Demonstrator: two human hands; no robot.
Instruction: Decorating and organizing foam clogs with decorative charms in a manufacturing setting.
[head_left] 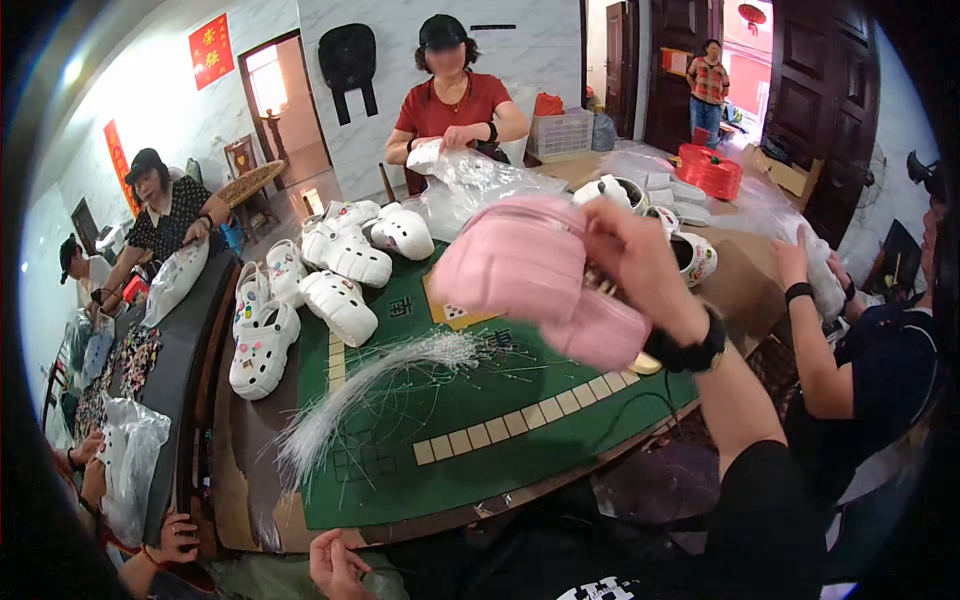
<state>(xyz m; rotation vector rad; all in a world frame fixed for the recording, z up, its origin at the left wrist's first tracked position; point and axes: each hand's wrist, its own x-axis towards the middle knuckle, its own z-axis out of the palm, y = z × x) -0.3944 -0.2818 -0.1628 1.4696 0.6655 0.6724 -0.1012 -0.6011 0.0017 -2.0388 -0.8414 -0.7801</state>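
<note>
My right hand is closed on a pair of pink clogs, lifted above the table and a little blurred. One clog overlaps the other, and part of my grip is hidden behind them. Low in the picture, at the table's near edge, my left hand has its fingers curled together; what they hold, if anything, is too small to make out. A bundle of thin clear plastic fasteners lies fanned out on the green mat, below and left of the clogs.
White clogs with charms are heaped at the mat's left, with more at the right. Across the table a person in red handles a bagged clog. Co-workers sit left and right. A red twine roll stands at the back right.
</note>
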